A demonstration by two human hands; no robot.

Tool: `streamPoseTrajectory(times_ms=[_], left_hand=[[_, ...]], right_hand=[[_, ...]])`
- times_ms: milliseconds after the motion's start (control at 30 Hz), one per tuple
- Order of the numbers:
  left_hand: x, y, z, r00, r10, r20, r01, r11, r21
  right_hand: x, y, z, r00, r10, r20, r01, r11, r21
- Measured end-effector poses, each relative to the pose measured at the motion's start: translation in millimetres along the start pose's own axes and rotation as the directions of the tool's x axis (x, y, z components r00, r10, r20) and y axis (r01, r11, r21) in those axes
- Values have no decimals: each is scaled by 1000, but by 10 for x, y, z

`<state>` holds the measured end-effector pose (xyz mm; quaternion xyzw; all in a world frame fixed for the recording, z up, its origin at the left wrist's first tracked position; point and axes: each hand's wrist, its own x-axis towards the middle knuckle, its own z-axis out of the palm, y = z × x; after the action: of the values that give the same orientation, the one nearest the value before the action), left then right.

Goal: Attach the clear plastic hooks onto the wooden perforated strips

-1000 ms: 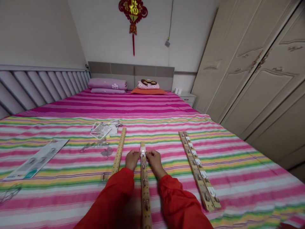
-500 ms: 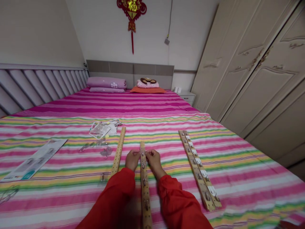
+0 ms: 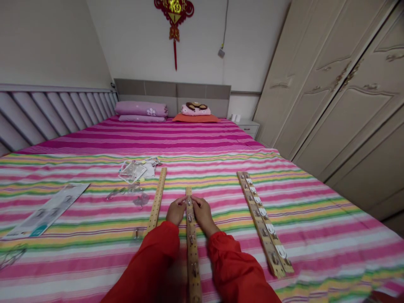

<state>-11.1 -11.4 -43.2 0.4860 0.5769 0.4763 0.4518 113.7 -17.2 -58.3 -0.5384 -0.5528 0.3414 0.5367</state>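
Observation:
A long wooden strip with holes lies lengthwise on the striped bedspread between my red sleeves. Several small metal hooks sit along it. My left hand and my right hand meet at its far end, fingers pinched on a small hook fixed to the strip. Another bare wooden strip lies just left of my left hand.
Two wooden strips with white-backed hooks lie to the right. Loose clear hooks, opened plastic packets and a long printed card lie to the left. A wardrobe stands right of the bed, pillows at its head.
Both hands stay at the strip's far end; the white piece seen between the fingers a second ago no longer shows. The view has tilted slightly.

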Motion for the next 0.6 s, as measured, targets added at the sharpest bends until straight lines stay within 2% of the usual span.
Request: streamPoseTrajectory(times_ms=[267,600], left_hand=[[-21,42,-2,999,-21,34,19,999,42],[5,26,38,992,-113,50,115,992,-52]], right_hand=[[18,18,2,999,-2,53,8,993,-120],[77,76,41,995,70,72,-68,997,-21]])
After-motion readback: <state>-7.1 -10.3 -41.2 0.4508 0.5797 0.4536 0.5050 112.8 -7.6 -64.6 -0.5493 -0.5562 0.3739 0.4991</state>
